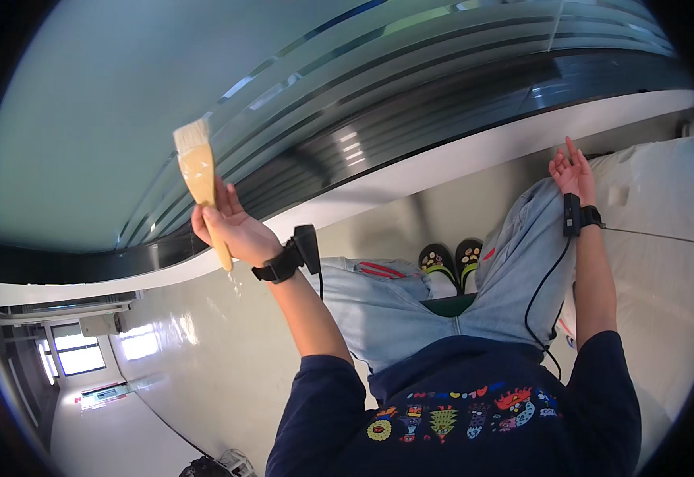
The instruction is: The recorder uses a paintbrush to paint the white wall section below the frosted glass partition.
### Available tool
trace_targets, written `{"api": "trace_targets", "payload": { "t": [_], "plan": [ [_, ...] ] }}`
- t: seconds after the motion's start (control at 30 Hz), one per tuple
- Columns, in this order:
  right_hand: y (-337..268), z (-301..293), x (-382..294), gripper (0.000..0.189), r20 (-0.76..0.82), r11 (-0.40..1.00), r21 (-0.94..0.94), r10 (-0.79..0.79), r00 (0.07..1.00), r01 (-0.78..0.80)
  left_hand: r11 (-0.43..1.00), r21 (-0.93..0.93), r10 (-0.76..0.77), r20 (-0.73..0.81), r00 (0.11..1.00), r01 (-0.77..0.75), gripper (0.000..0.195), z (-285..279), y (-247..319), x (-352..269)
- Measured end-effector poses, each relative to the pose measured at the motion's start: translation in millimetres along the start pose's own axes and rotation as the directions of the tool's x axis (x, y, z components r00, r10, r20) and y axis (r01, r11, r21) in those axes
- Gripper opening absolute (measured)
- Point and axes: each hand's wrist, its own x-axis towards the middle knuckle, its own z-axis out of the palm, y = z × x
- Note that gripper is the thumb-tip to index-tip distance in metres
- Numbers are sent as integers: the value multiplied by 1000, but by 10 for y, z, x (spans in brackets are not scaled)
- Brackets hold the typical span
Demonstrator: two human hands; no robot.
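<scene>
My left hand [236, 232] is shut on the wooden handle of a flat, pale-bristled brush [195, 161]. The bristles point up and away from me, before a frosted glass panel [96, 119] with clear stripes; whether they touch it I cannot tell. White marks show on the brush's wide wooden part. My right hand [572, 170] is held palm up beside my right knee, with nothing in it and its fingers apart. A black strap with a small device is on each wrist.
A dark band [382, 137] and a white ledge [442, 149] run along the foot of the glass. At my right stands a surface under a pale cover [656, 238]. My feet rest on the glossy floor [216, 358]. A dark bag [204, 468] lies behind at lower left.
</scene>
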Motion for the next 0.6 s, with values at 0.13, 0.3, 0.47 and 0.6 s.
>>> {"api": "trace_targets", "payload": {
  "t": [0.13, 0.3, 0.47, 0.6],
  "plan": [
    [21, 7, 4, 37, 14, 1000, 5, 13, 1000, -14, 990, 99, -100, 3, 995, 99, 19, -236, -187, -253],
    [21, -13, 4, 37, 26, 1000, 0, 14, 1000, -14, 962, 193, -198, -1, 980, 194, 21, -444, -289, -380],
    [-7, -48, -7, 38, 27, 1000, 16, 15, 1000, -15, 933, 359, -36, 112, 993, -7, 18, -432, -105, -223],
    [4, -12, -12, 38, 21, 1000, 24, 12, 1000, -12, 788, 534, 195, 257, 947, -307, 16, -300, 17, -29]
  ]
}}
